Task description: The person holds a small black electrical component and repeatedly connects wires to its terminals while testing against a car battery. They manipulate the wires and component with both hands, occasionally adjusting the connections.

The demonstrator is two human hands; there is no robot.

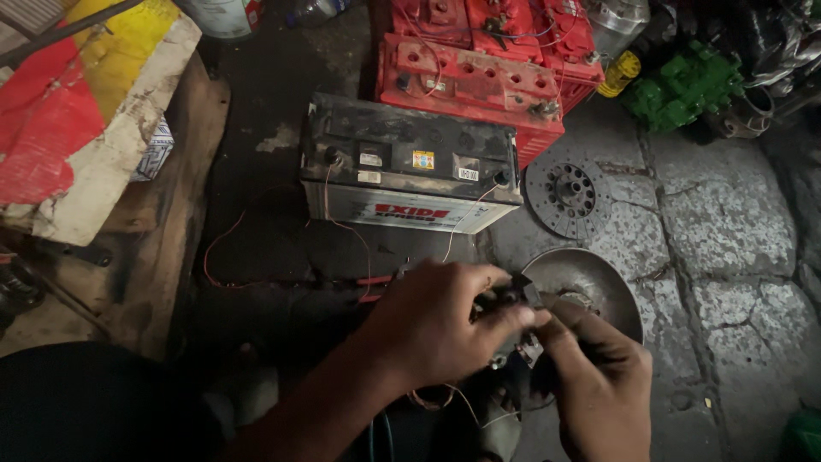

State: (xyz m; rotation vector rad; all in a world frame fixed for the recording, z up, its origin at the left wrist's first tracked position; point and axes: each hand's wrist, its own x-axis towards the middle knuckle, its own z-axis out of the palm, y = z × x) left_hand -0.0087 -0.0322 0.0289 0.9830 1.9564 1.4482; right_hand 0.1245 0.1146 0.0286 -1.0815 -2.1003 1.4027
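Left hand and right hand meet low centre over the floor, both on a small dark metal part — some electrical component, too dim to name. Left fingers curled shut around its left side, right fingers pinched on its right end from below. Part's long axis runs roughly left-right, slightly tilted up toward the right; the end facing the right hand shows a squarish black cap. Which end is the front, cannot tell.

Thin wires hang under the hands. A red wire loops across the dark floor to the black-topped battery just beyond the hands. Red batteries behind it. A round clutch disc lies flat right of the battery, a metal bowl-shaped dish just behind the right hand. Red-handled pliers touch the floor by the left hand. Green machine part top right.
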